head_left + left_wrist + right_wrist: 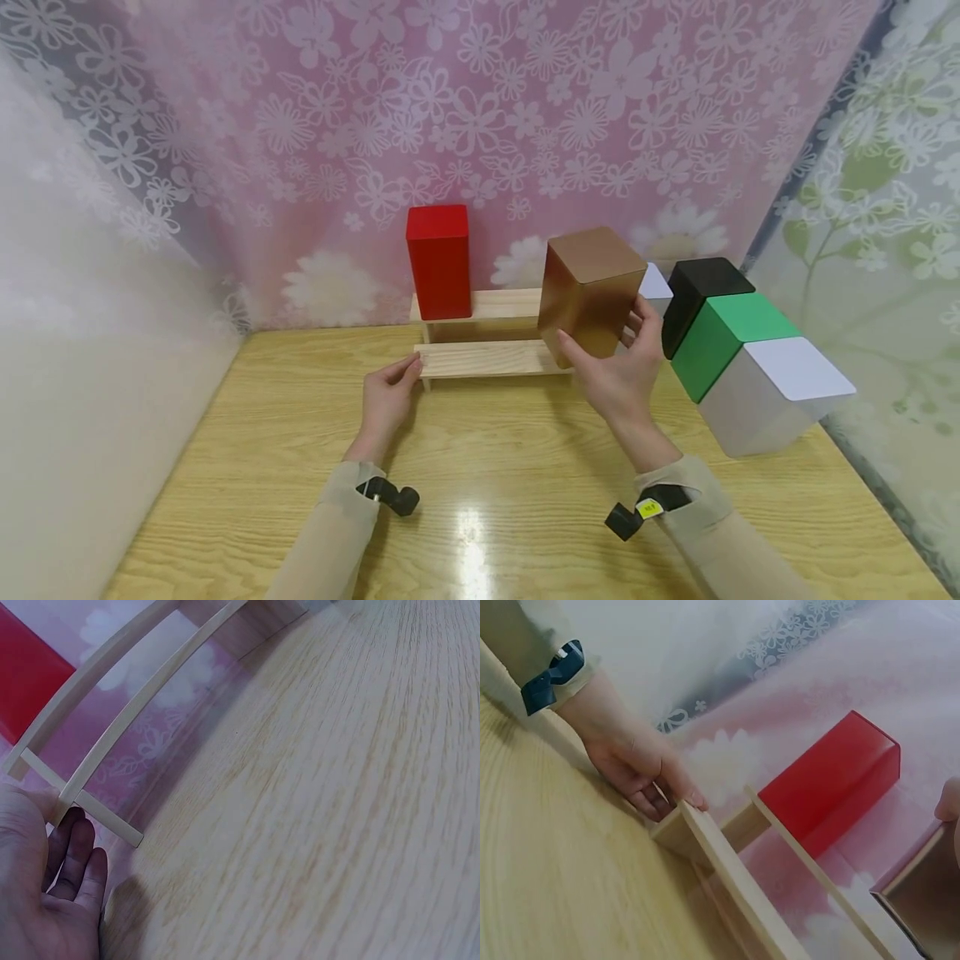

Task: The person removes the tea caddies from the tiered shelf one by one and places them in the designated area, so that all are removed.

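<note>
A two-step wooden rack (487,359) stands on the table against the curtain. My left hand (389,402) pinches the left end of its lower step; in the left wrist view the thumb lies over the board (112,731) and the fingers curl below it. My right hand (627,377) grips a brown metallic box (588,292) from its right side and holds it tilted, in front of the rack's right end. The box hides that end. On the upper step, at the left, a tall red box (440,271) stands upright.
Right of the rack stand a black box (686,304), a green box (720,342) and a white box (772,400) in a row. Another white box (655,285) shows partly behind my right hand. A floral curtain (480,125) hangs behind the table (300,500).
</note>
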Demonstrator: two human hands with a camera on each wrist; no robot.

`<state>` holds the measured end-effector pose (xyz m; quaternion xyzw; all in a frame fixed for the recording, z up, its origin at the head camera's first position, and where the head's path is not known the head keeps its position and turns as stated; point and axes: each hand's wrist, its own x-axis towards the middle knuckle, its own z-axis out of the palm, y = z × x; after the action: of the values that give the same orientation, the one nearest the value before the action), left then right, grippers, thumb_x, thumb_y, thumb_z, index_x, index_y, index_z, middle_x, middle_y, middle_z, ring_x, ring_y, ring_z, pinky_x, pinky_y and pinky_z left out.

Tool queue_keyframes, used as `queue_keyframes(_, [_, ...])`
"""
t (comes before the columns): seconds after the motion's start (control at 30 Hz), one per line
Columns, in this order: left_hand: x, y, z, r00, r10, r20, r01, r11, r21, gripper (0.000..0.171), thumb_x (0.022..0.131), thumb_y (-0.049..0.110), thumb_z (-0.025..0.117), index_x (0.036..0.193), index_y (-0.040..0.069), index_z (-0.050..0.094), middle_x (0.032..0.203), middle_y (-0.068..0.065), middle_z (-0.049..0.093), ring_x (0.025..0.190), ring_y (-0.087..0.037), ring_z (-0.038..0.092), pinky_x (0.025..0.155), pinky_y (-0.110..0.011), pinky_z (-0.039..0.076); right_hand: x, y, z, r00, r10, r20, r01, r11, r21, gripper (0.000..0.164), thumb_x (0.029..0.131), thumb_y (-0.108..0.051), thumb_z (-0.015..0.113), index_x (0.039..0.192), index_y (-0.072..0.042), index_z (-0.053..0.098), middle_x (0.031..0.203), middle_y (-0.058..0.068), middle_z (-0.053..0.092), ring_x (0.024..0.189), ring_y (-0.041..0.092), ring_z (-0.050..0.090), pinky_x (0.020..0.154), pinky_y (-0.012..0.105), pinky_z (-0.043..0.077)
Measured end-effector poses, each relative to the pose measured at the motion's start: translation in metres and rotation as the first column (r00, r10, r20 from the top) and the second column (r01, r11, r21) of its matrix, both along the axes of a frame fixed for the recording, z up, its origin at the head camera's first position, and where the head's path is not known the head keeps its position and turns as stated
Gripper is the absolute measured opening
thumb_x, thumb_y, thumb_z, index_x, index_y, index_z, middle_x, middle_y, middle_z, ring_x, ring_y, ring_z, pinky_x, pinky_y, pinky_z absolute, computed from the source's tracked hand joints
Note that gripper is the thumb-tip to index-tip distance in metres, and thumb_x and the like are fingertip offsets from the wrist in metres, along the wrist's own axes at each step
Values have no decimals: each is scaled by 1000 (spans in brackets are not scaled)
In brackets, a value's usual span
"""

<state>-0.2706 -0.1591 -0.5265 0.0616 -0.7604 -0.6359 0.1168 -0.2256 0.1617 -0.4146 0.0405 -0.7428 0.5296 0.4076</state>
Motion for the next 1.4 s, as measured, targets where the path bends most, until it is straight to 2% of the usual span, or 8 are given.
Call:
queue_keyframes(0.23, [1, 0, 2, 1000, -7, -1, 7, 1000, 5, 28, 102, 23, 76, 125, 9, 79, 126, -12, 75, 122, -22, 65, 88, -20, 56, 21, 12, -2, 998, -50, 38, 51, 998, -39, 95, 68, -1, 99, 146, 7, 46, 140, 19, 54, 120, 27, 55, 96, 37, 51])
queue_keyframes(0.4, [2, 0, 2, 1000, -5, 1, 5, 1000, -12, 28, 101, 24, 76, 125, 9, 79, 126, -11, 74, 124, -22, 64, 93, -24, 55, 29, 27, -14, 991, -93, 97, 97, 994, -40, 95, 69, -3, 99, 147, 5, 44, 142, 16, 51, 122, 22, 52, 97, 37, 49])
queue_keyframes(0.6, [2, 0, 2, 1000, -6, 1, 6, 1000, -8, 28, 101, 23, 77, 125, 8, 79, 126, -11, 74, 124, -22, 64, 91, -22, 55, 29, 48, -40, 985, -131, 116, 137, 990, -46, 99, 67, -8, 101, 147, -2, 45, 143, 8, 51, 120, 16, 51, 93, 33, 47])
queue_keyframes(0.83, [2, 1, 2, 1000, -5, 1, 5, 1000, -5, 28, 101, 24, 77, 125, 9, 80, 125, -10, 75, 123, -21, 64, 89, -19, 54, 30, 59, -56, 981, -159, 112, 164, 986, -32, 97, 69, -9, 99, 149, -12, 44, 144, 4, 50, 121, 15, 49, 94, 32, 46])
queue_keyframes(1.4, [2, 1, 2, 1000, -3, 0, 3, 1000, 2, 28, 101, 23, 76, 125, 8, 79, 125, -12, 75, 122, -22, 65, 86, -17, 55, 25, 74, -85, 951, -225, 212, 236, 971, -29, 97, 73, -16, 98, 151, -10, 39, 141, 12, 48, 126, 20, 46, 97, 30, 41])
